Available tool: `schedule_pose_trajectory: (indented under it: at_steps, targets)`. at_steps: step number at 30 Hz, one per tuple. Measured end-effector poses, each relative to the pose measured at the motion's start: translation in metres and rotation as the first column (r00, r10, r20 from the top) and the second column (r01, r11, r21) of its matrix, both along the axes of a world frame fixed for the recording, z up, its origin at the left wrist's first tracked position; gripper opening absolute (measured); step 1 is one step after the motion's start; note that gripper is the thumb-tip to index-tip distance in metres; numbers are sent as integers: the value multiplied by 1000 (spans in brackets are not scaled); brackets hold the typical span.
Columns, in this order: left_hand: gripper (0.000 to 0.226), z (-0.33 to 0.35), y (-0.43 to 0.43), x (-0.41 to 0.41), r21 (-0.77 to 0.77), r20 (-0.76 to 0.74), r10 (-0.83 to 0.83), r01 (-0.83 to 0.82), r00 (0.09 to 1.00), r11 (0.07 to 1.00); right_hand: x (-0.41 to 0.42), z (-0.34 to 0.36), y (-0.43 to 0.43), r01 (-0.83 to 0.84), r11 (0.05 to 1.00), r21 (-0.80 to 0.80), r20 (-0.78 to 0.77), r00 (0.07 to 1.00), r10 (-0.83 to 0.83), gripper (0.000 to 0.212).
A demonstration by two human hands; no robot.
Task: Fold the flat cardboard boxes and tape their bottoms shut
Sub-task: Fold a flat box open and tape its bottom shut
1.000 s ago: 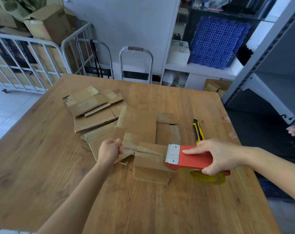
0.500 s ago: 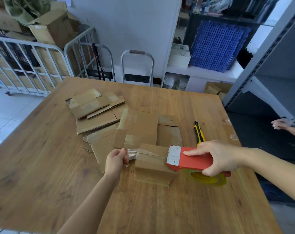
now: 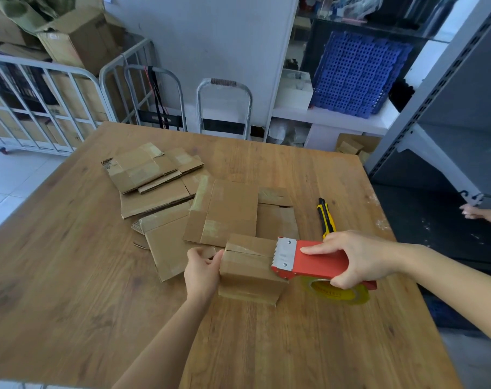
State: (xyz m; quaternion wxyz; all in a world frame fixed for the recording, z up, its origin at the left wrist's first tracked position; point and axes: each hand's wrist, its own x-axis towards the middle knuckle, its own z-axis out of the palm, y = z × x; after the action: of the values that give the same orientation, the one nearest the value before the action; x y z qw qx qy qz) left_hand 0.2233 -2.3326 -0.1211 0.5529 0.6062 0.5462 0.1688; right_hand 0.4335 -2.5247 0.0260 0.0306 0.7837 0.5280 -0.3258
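Now the left hand (image 3: 202,272) grips the box (image 3: 250,276) at its left side; the right hand (image 3: 359,256) holds the tape dispenser (image 3: 314,263) against its top.

Folded brown box (image 3: 247,279), tape (image 3: 247,251) along top seam, red tape dispenser (image 3: 317,262) at its right edge, flat boxes (image 3: 154,197) just behind.

I work with my left hand (image 3: 202,272) and right hand (image 3: 359,256) bare. My left forearm (image 3: 160,341) and right forearm (image 3: 446,282) are slender and uncovered to the view's edge.
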Motion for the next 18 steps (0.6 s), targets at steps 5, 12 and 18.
schedule_pose_trajectory:
  at_steps: [5,12,18]
  targets:
    - [62,-19,5,-17,30,-139,-102,107,985,994,0,-1,-1,6,1000,6,-12,1000,-6,73]
    - [27,21,10,-19,472,95,-288,211,953,856,1,2,1,7,1000,-4,-29,1000,-7,72]
    - [140,49,18,16,430,-614,-687,894,389,122,-6,3,5,-115,990,-84,82,989,121,87]
